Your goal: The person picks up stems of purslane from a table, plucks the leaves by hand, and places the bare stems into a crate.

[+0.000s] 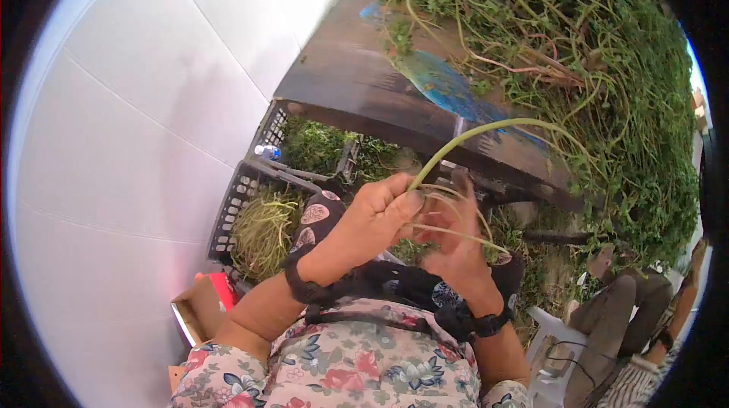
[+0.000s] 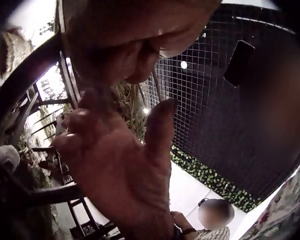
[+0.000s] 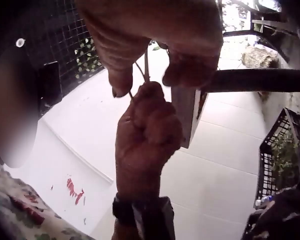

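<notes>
My left hand (image 1: 380, 218) grips a few long green stems (image 1: 486, 129) between thumb and fingers, in front of the table edge. One thick stem arcs up and right toward the leafy pile (image 1: 554, 36); thinner ones bend out to the right. Close beside them is my right hand (image 1: 462, 248), slightly blurred, its fingers extended around the thin stems. In the left wrist view the right hand (image 2: 125, 160) shows its palm with the thumb spread apart. From the right wrist view, the left hand (image 3: 147, 132) appears as a fist with stems coming out of its top.
The leafy pile covers the right of a dark wooden table (image 1: 334, 59). Bare stems (image 1: 266, 229) lie in a black crate (image 1: 228, 207) at my left. A red-and-white box (image 1: 205, 305) stands lower left. Another person's legs (image 1: 607, 317) are at the right, near a white stool (image 1: 550, 347).
</notes>
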Demonstrator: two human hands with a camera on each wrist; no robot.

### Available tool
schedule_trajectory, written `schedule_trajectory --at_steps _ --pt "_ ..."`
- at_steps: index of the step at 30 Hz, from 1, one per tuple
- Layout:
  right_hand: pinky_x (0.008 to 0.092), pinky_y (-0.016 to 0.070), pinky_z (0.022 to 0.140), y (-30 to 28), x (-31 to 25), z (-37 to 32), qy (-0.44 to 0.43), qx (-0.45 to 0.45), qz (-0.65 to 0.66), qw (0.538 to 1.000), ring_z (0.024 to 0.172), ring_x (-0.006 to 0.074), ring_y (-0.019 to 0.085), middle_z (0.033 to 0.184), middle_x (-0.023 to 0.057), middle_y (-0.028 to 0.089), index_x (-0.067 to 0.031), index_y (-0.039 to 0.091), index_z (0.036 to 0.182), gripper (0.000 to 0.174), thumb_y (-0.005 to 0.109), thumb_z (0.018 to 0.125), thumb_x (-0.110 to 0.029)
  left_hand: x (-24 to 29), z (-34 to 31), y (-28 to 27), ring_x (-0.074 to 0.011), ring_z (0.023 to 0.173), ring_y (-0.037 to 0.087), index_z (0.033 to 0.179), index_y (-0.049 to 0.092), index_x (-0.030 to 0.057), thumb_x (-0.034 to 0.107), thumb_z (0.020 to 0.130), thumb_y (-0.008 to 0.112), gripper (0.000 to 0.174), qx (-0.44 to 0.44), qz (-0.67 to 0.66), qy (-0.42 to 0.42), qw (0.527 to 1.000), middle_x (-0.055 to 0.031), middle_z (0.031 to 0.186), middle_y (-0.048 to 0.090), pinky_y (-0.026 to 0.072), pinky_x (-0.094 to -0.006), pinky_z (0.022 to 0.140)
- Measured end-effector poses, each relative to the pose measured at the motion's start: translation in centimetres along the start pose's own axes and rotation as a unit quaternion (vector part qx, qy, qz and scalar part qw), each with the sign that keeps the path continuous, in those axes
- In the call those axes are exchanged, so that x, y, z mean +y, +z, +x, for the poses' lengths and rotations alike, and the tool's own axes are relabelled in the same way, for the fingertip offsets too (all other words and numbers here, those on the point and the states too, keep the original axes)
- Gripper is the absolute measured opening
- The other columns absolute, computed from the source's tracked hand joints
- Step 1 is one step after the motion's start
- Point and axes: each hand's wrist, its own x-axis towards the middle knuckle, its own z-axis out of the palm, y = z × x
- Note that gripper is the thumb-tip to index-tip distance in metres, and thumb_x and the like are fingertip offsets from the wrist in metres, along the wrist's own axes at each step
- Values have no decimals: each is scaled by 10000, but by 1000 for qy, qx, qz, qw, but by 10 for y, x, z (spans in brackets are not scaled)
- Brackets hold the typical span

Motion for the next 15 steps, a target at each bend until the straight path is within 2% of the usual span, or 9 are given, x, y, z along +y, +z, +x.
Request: schedule_trajectory --at_steps 2,5,6,9,10,13,14,15 --pt "196 410 659 -7 -2 0 -49 49 -96 993 768 79 506 857 24 522 -19 379 1211 486 575 766 -26 -6 1 2 -1 506 343 953 530 43 283 931 461 251 -22 18 -4 1000 70 615 408 265 -168 433" --pt "257 432 677 -8 -10 -3 -59 139 -118 982 762 103 495 856 17 546 -29 569 982 210 582 773 -40 -13 1 9 -6 501 346 929 529 44 300 928 461 265 -25 9 -1 1000 64 609 409 269 -173 436" --pt "264 444 615 -1 -30 -4 -1 152 -206 967 680 143 533 764 42 558 -31 582 949 178 522 787 17 -13 0 11 -8 502 348 916 527 45 305 928 459 269 -15 -4 -8 1000 63 606 412 272 -173 438" --pt "241 417 528 -1 -21 -12 -139 86 -352 922 587 108 533 695 67 565 -21 573 946 159 487 816 7 -20 5 10 -29 509 358 911 525 40 285 929 443 260 8 23 2 1000 53 616 413 288 -181 449" --pt "290 459 551 6 -16 -12 -232 58 -353 904 605 170 573 738 108 591 -23 588 940 210 533 746 38 -23 6 9 -39 513 362 915 525 37 273 930 436 253 16 42 8 999 49 623 412 294 -185 453" --pt "309 484 568 12 -7 -23 -311 -42 -360 879 619 213 583 765 108 594 -24 600 936 260 566 692 58 -15 9 10 -84 555 419 862 513 40 268 930 413 258 26 50 77 995 11 640 445 342 -208 491" --pt "313 486 558 15 -6 -26 -310 -86 -334 886 628 227 587 779 107 597 -24 603 937 263 567 690 57 -20 17 4 -120 582 455 824 493 52 280 922 431 256 44 -153 -5 987 -22 659 472 373 -239 512" --pt "316 488 547 21 -4 -28 -310 -129 -305 891 637 241 592 793 106 601 -24 605 938 266 569 688 56 -22 22 -2 -127 586 455 837 493 57 319 902 478 269 44 -183 -2 982 -19 660 472 396 -269 528"
